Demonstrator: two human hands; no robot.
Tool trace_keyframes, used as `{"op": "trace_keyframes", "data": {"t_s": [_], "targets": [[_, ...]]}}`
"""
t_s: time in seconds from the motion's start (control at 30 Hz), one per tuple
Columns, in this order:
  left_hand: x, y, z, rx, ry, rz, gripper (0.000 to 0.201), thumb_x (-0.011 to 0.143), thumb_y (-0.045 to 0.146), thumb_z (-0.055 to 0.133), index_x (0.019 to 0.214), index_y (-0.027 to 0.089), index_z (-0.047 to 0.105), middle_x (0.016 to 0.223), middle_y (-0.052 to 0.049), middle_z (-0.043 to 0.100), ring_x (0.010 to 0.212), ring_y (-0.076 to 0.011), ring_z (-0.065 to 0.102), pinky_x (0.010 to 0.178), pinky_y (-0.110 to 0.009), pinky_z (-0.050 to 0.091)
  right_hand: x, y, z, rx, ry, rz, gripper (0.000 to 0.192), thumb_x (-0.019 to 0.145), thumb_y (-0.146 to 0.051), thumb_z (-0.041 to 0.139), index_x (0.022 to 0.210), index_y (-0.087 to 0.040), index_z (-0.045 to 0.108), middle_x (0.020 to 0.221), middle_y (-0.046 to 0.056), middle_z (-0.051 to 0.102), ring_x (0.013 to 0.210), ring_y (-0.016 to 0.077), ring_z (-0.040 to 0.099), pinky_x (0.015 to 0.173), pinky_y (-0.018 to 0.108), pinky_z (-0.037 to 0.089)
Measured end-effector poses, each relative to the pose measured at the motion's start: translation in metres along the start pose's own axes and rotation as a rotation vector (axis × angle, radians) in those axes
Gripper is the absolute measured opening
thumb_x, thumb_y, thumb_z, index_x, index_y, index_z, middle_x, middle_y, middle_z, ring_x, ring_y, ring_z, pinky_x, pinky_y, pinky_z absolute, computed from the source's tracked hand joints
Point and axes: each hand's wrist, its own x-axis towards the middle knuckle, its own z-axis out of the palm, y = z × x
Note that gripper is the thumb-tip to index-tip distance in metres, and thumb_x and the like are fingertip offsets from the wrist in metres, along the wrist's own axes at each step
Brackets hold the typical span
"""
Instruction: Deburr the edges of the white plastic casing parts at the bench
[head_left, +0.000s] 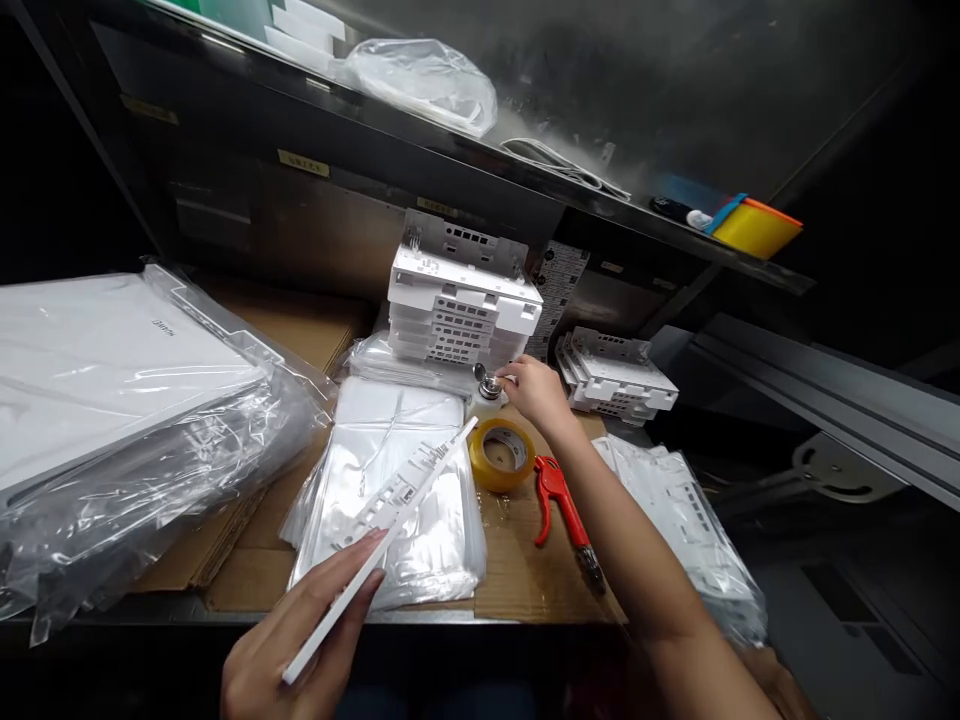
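With the left hand [300,640] clamped on the white plastic panel [382,540], the right hand [534,388], fingers pinched on the small metal-capped bottle [486,390], should press straight down, keeping the bottle upright beside the tape roll [501,455].

Left hand [300,640] gripping, right hand [534,388] outstretched

L hand [300,640] grips white panel [390,535]; R hand [534,388] on prob. dispenser bottle [487,392].
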Motion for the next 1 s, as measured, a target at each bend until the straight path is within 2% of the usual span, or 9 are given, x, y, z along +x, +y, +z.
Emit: {"op": "trace_keyframes", "data": {"t_s": [0.1,0.23,0.37,0.5,0.57,0.63,0.7,0.9,1.0], "targets": [[-0.003,0.008,0.005,-0.050,-0.016,-0.160,0.032,0.096,0.022,0.066,0.126,0.033,0.069,0.124,0.006,0.076,0.110,-0.0161,0.073,0.106,-0.020,0.050,0.011,-0.003,0.006,-0.009,-0.037,-0.050,0.023,0.097,-0.017,0.060,0.106,-0.019,0.081,0.113,0.009,0.073,0.103,0.0216,0.070,0.086,0.027,0.048],[-0.006,0.009,0.008,-0.100,-0.090,-0.152,0.031,0.096,0.020,0.066,0.126,0.030,0.070,0.126,0.005,0.076,0.110,-0.0141,0.073,0.107,-0.015,0.048,0.017,-0.001,0.014,0.010,-0.054,-0.054,0.021,0.096,-0.014,0.061,0.101,-0.015,0.082,0.111,0.012,0.073,0.101,0.0225,0.071,0.084,0.028,0.048],[-0.006,0.011,0.008,-0.104,-0.089,-0.189,0.031,0.095,0.020,0.069,0.123,0.032,0.071,0.124,0.006,0.077,0.109,-0.0138,0.073,0.106,-0.016,0.050,0.010,0.001,0.008,0.090,-0.008,-0.023,0.014,0.093,-0.015,0.068,0.097,-0.015,0.081,0.104,0.011,0.075,0.098,0.0235,0.071,0.085,0.030,0.050],[-0.007,0.012,0.010,-0.090,-0.084,-0.192,0.030,0.094,0.019,0.069,0.122,0.031,0.072,0.122,0.004,0.077,0.106,-0.0151,0.074,0.105,-0.020,0.052,-0.050,-0.020,-0.012,0.296,0.183,-0.004,0.019,0.100,-0.027,0.063,0.110,-0.018,0.077,0.110,0.008,0.074,0.092,0.0172,0.070,0.083,0.029,0.056],[-0.008,0.010,0.011,-0.091,-0.089,-0.158,0.032,0.093,0.017,0.069,0.123,0.029,0.072,0.122,0.003,0.077,0.106,-0.0156,0.075,0.106,-0.019,0.052,-0.096,-0.043,-0.020,0.631,0.298,-0.111,0.011,0.094,-0.026,0.071,0.102,-0.021,0.077,0.101,0.005,0.074,0.088,0.0166,0.070,0.078,0.030,0.059],[-0.009,0.007,0.011,-0.090,-0.107,-0.115,0.036,0.092,0.014,0.069,0.126,0.028,0.070,0.123,0.003,0.077,0.107,-0.0154,0.074,0.106,-0.018,0.051,-0.136,-0.067,-0.022,0.792,0.226,-0.220,0.010,0.092,-0.021,0.073,0.101,-0.023,0.077,0.097,0.003,0.074,0.087,0.0158,0.070,0.076,0.029,0.060],[-0.009,0.005,0.011,-0.080,-0.126,-0.091,0.039,0.092,0.013,0.068,0.128,0.029,0.069,0.124,0.003,0.076,0.107,-0.0153,0.074,0.106,-0.018,0.052,-0.160,-0.085,-0.019,0.838,0.190,-0.285,0.011,0.093,-0.018,0.072,0.101,-0.021,0.077,0.094,0.004,0.072,0.084,0.0148,0.070,0.074,0.027,0.059],[-0.012,0.009,0.014,-0.066,-0.126,-0.126,0.040,0.093,0.011,0.067,0.128,0.030,0.070,0.124,0.003,0.076,0.109,-0.0168,0.073,0.108,-0.023,0.052,-0.165,-0.093,-0.005,0.750,0.258,-0.219,0.013,0.093,-0.012,0.066,0.096,-0.020,0.076,0.091,0.004,0.069,0.081,0.0153,0.068,0.073,0.027,0.056],[-0.014,0.010,0.015,-0.070,-0.138,-0.126,0.044,0.093,0.011,0.067,0.131,0.032,0.067,0.127,0.005,0.074,0.111,-0.0155,0.072,0.108,-0.022,0.050,-0.167,-0.094,-0.006,0.772,0.216,-0.292,0.010,0.092,-0.012,0.067,0.095,-0.018,0.075,0.090,0.005,0.070,0.079,0.0149,0.067,0.072,0.026,0.055]]}}
